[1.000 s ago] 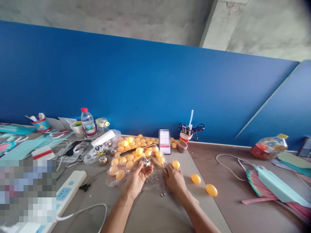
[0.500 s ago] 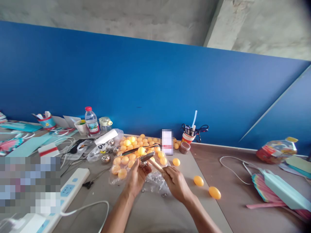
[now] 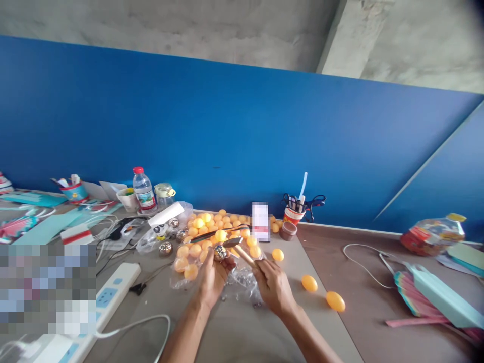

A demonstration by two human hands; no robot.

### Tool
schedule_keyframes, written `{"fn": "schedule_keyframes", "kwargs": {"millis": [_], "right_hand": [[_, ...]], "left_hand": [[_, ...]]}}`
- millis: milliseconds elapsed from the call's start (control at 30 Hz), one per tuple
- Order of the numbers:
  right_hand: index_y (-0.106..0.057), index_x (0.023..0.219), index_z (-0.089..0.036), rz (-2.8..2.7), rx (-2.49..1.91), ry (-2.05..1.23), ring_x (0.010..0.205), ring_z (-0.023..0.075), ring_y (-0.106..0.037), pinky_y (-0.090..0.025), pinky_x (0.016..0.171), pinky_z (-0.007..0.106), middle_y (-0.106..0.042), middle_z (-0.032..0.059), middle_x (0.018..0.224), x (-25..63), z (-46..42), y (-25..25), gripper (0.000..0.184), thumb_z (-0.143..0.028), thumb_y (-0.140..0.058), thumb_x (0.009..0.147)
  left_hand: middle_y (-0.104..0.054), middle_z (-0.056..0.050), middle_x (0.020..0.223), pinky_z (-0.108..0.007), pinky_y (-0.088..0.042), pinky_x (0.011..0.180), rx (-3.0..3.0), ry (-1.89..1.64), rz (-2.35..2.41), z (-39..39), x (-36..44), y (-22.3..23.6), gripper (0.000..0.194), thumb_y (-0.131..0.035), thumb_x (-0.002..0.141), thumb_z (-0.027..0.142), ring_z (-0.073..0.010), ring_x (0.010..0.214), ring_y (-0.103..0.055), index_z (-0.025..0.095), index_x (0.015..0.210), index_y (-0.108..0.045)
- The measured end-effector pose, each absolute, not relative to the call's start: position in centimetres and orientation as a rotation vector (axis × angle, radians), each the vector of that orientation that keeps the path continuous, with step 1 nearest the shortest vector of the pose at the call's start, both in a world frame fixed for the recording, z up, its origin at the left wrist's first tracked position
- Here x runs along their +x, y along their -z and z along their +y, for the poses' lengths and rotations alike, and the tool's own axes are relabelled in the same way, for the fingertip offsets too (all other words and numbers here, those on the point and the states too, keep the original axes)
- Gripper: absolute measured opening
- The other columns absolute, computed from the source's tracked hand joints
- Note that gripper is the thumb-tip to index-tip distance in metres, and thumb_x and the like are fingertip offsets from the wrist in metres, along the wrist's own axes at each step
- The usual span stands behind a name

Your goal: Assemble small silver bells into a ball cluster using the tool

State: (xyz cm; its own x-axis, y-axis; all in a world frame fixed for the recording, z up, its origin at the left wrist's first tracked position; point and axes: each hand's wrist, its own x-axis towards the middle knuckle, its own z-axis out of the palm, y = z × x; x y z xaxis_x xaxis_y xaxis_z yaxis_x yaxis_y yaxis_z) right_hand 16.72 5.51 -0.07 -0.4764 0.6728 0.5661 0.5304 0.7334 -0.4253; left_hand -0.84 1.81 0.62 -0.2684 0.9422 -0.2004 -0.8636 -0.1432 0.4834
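Note:
My left hand [image 3: 213, 276] is closed around a small shiny silver ball [image 3: 220, 252], held up at its fingertips. My right hand [image 3: 273, 285] grips the wooden handle of a small hammer [image 3: 239, 250], whose metal head sits just above and right of the silver ball. Both hands hover over a crumpled clear plastic bag [image 3: 242, 282] on the table. Behind them lies a heap of several orange ping-pong balls [image 3: 206, 237].
Loose orange balls [image 3: 335, 301] lie to the right. A white power strip [image 3: 109, 295] with a cable is at the left, a water bottle [image 3: 142, 190] and cups at the back, a cup of scissors [image 3: 294, 213], folded fans [image 3: 423, 297] far right, and a blue wall behind.
My right hand lifted the hammer off the table and brought its head over the silver ball in my left hand. The view shifted slightly.

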Motion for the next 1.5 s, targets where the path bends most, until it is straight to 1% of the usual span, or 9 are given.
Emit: {"fn": "schedule_keyframes", "kwargs": {"millis": [133,333,533,633,733,833,1100,1267,1500], "right_hand": [[-0.056,0.083,-0.019,-2.047,-1.062,-0.184,0.074,0.0198,-0.058,-0.039,0.069,0.029,-0.064,0.0060,0.079,17.3,6.6,0.8,0.017,-0.024,-0.044,0.093],[-0.061,0.093,-0.020,-2.162,-1.404,-0.150,0.085,0.0216,-0.061,-0.037,0.077,0.032,-0.067,0.0059,0.088,17.8,7.4,1.5,0.011,-0.022,-0.051,0.088],[-0.063,0.094,-0.020,-2.175,-1.467,-0.076,0.087,0.0234,-0.060,-0.038,0.078,0.035,-0.067,0.0084,0.093,17.3,7.5,2.4,0.015,-0.015,-0.054,0.082],[-0.062,0.098,-0.019,-2.162,-1.205,-0.092,0.086,0.0230,-0.060,-0.040,0.076,0.035,-0.066,0.0094,0.094,17.1,7.0,2.1,0.018,-0.015,-0.051,0.084],[-0.062,0.089,-0.019,-2.346,-0.883,-0.319,0.071,0.0179,-0.059,-0.042,0.071,0.031,-0.065,0.0038,0.077,16.5,5.7,1.3,0.015,-0.014,-0.048,0.085],[-0.064,0.085,-0.021,-2.584,-0.688,-0.406,0.076,0.0189,-0.061,-0.043,0.076,0.032,-0.067,0.0031,0.080,15.7,4.1,0.6,0.012,-0.014,-0.055,0.082],[-0.064,0.086,-0.019,-2.412,-0.698,-0.446,0.079,0.0204,-0.059,-0.044,0.074,0.033,-0.065,0.0054,0.082,14.9,3.2,0.2,0.012,-0.012,-0.055,0.083],[-0.067,0.078,-0.020,-2.606,-0.659,-0.408,0.076,0.0190,-0.056,-0.041,0.072,0.032,-0.062,0.0034,0.080,14.5,2.3,0.4,0.010,-0.016,-0.058,0.081],[-0.064,0.081,-0.019,-2.643,-0.882,-0.312,0.085,0.0218,-0.051,-0.040,0.075,0.035,-0.059,0.0061,0.090,13.4,2.0,1.5,0.008,-0.015,-0.060,0.076]], "left_hand": [[-0.068,-0.005,0.072,-0.032,-0.056,0.064,0.161,-1.778,0.538,1.6,-0.9,-1.1,0.027,-0.064,0.084,0.037,-0.0181,0.063,-0.066,0.018,0.103,-0.063],[-0.071,-0.008,0.080,-0.036,-0.057,0.075,0.163,-1.762,0.497,1.6,-1.2,-1.2,0.032,-0.058,0.084,0.020,-0.0213,0.075,-0.070,0.016,0.116,-0.059],[-0.072,-0.007,0.084,-0.036,-0.055,0.082,0.211,-1.739,0.502,1.4,-1.2,-1.2,0.035,-0.065,0.077,0.014,-0.0216,0.081,-0.071,0.017,0.112,-0.060],[-0.071,-0.006,0.088,-0.034,-0.056,0.078,0.270,-1.722,0.496,1.3,-1.1,-1.1,0.034,-0.069,0.078,0.020,-0.0203,0.080,-0.070,0.019,0.110,-0.060],[-0.070,-0.004,0.088,-0.031,-0.055,0.074,0.308,-1.717,0.534,1.2,-1.1,-0.9,0.032,-0.073,0.077,0.023,-0.0178,0.077,-0.068,0.019,0.106,-0.061],[-0.069,-0.003,0.086,-0.031,-0.054,0.075,0.342,-1.720,0.577,1.2,-1.0,-0.7,0.028,-0.074,0.076,0.024,-0.0160,0.075,-0.067,0.019,0.099,-0.061],[-0.068,-0.003,0.082,-0.028,-0.053,0.070,0.343,-1.723,0.616,1.4,-1.1,-0.6,0.027,-0.077,0.073,0.024,-0.0143,0.072,-0.066,0.018,0.094,-0.061],[-0.068,-0.002,0.080,-0.029,-0.053,0.072,0.318,-1.722,0.626,1.3,-1.1,-0.7,0.030,-0.078,0.071,0.025,-0.0149,0.071,-0.066,0.018,0.095,-0.062],[-0.068,-0.001,0.078,-0.028,-0.053,0.070,0.328,-1.722,0.637,1.3,-1.1,-0.8,0.026,-0.079,0.070,0.022,-0.0143,0.070,-0.066,0.018,0.090,-0.062]]}}
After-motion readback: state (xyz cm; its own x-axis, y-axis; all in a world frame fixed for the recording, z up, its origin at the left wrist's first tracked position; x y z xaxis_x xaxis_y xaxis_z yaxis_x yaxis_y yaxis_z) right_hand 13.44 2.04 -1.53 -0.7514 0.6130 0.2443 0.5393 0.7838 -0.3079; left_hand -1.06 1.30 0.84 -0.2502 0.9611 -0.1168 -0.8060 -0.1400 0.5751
